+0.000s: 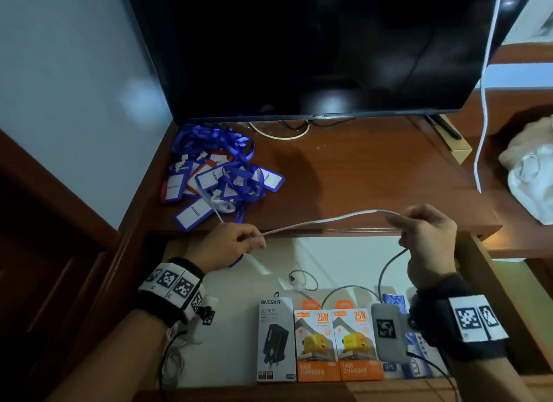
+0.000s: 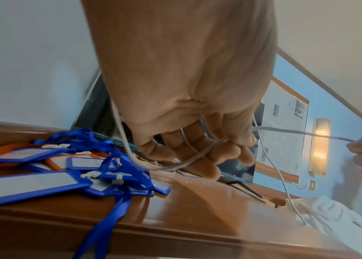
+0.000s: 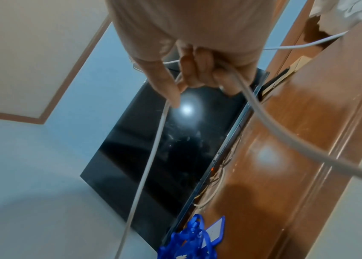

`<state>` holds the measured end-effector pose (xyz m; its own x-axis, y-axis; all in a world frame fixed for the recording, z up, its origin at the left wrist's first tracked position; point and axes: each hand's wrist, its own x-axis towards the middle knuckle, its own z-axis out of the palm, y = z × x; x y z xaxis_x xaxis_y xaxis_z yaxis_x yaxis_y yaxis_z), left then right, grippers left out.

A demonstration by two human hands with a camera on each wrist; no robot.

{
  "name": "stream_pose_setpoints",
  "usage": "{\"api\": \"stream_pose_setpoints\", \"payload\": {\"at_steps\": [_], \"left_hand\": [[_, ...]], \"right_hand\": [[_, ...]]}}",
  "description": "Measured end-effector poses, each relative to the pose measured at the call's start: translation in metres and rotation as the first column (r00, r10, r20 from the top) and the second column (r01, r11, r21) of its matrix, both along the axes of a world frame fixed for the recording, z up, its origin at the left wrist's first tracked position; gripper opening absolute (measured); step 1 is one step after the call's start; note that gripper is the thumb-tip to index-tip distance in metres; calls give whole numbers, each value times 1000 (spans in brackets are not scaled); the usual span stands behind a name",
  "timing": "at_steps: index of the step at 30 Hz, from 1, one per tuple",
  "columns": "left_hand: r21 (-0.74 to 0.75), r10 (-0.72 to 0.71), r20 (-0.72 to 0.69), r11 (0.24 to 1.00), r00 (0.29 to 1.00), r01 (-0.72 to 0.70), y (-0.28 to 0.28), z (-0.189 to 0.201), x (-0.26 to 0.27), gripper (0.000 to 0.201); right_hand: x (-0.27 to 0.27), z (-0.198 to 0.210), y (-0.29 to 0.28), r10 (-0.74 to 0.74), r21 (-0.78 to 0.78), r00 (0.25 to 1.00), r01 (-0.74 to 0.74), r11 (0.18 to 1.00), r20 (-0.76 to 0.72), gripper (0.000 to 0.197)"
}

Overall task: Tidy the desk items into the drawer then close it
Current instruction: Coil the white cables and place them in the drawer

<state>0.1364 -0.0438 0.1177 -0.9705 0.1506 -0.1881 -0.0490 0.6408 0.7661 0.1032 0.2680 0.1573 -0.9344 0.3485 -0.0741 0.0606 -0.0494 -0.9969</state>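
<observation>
Charger boxes: at the bottom centre of my head view, one black ONESAM box (image 1: 276, 340) and two orange 25W fast-charger boxes (image 1: 339, 341) stand side by side in the open drawer (image 1: 338, 252), touching each other.
Drawer: pulled out below the worktop (image 1: 344, 174); a small coiled cable (image 1: 302, 279) lies on its pale floor behind the boxes, and blue packets (image 1: 416, 356) sit at the lower right, partly hidden by my right wrist.
Left hand (image 1: 232, 246): I see it at the left centre, over the drawer's rear edge, fingers (image 2: 199, 154) curled round the white cable (image 1: 323, 221).
Right hand (image 1: 428, 240): right centre, raised over the drawer, thumb and fingers (image 3: 194, 70) pinching the same cable.
White cable: stretched in a shallow arc between my two hands; one end trails up-left onto the worktop, the other drops from my right hand into the drawer.
Badge holders: a heap of blue and orange badge holders with blue lanyards (image 1: 218, 174) lies on the worktop at centre left, well apart from the drawer contents.
Television (image 1: 314, 48): dark screen across the top of the frame, standing at the back of the worktop.
</observation>
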Motion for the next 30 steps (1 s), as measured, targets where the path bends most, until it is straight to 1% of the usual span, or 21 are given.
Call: {"api": "stream_pose_setpoints", "payload": {"at_steps": [1,2,3,4,5,6,7,9,12,13,14,16,17,18,19,20,22,23,25,27,30], "left_hand": [[7,17,-6,1000,1000,-17,2,-1,1,16],[11,29,-13,1000,999,-29,6,0,3,16],[15,40,-21,999,999,-40,11,1,4,16],[20,48,-32,999,998,-47,18,4,5,16],[33,56,-38,998,998,-55,25,5,5,16],[49,60,-38,997,997,-58,32,6,5,16],[67,60,-36,996,998,-57,38,6,6,16],[83,44,-33,996,998,-41,48,6,8,14],[80,1,-38,997,999,2,62,11,12,13],[79,-18,-47,997,999,22,66,13,13,13],[76,-39,-60,996,997,43,69,15,14,14],[89,-59,-88,994,994,67,73,20,16,14],[103,-59,-100,992,993,69,74,22,16,12],[119,-58,-112,990,992,71,73,23,17,11],[135,-52,-119,989,992,68,71,22,17,10],[141,-44,-117,988,992,60,69,21,17,9],[151,-21,-98,988,995,36,58,16,19,8],[151,-6,-81,988,997,18,51,13,21,7],[146,38,-45,989,998,-31,35,7,25,6],[134,116,-33,985,993,-110,18,0,29,8],[133,283,-44,952,958,-275,-9,-7,33,9]], "right_hand": [[1,-3,-3,-52,64,999,51,997,4,31],[3,-7,-7,-71,166,997,70,984,2,25],[6,-10,-13,-62,314,998,56,948,9,21],[10,-11,-19,-43,482,999,24,876,29,31],[15,-13,-26,-12,620,999,-18,785,45,48],[21,-14,-33,26,702,999,-48,710,42,65],[28,-12,-40,66,742,997,-67,667,30,79],[40,-11,-54,167,785,986,-99,612,-6,94],[49,-22,-61,286,860,958,-126,495,-24,100],[51,-25,-62,327,869,945,-142,474,-24,97],[52,-28,-64,376,876,926,-160,456,-26,90],[55,-33,-68,491,879,870,-203,433,-41,64],[55,-36,-69,541,862,840,-240,446,-46,48],[55,-38,-70,574,832,817,-283,477,-51,30],[54,-36,-69,590,799,806,-323,507,-48,15],[53,-35,-66,589,765,807,-352,540,-44,6],[51,-27,-59,552,667,834,-399,629,-21,16],[49,-24,-55,533,583,846,-430,690,-7,18],[44,-17,-43,489,387,872,-444,808,-22,14],[38,-13,-29,423,275,903,-390,879,-73,16],[28,-11,-9,305,186,942,-278,942,-137,19]]}}
